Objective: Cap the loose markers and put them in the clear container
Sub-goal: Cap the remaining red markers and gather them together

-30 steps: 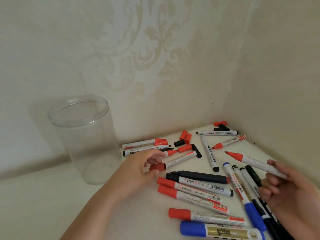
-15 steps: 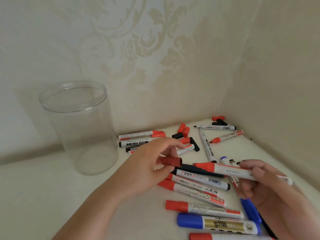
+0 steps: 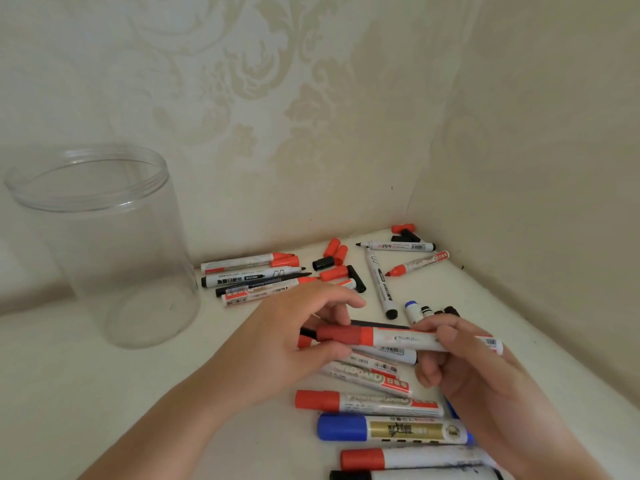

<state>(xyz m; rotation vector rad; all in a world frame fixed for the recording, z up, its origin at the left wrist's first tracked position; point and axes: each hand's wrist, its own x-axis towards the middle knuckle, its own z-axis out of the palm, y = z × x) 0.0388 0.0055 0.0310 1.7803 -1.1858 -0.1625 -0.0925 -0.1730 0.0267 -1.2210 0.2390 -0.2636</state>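
Note:
A red marker (image 3: 408, 339) with a white barrel is held level above the pile. My right hand (image 3: 474, 372) grips its barrel. My left hand (image 3: 294, 337) pinches the dark red cap (image 3: 337, 335), which sits over the marker's tip end. The clear container (image 3: 104, 244) stands upright at the left, with nothing inside. Several loose markers lie on the white surface: capped red ones (image 3: 367, 403) and a blue one (image 3: 391, 429) near me, uncapped ones (image 3: 249, 277) at the back.
Loose red caps (image 3: 336, 251) and black caps (image 3: 356, 278) lie near the back wall. Patterned walls meet in a corner at the back right. An uncapped red marker (image 3: 417, 263) lies near that corner.
My hands have come together: the red cap in my left hand now sits on the tip of the marker in my right hand. The view has shifted, so the container looks nearer.

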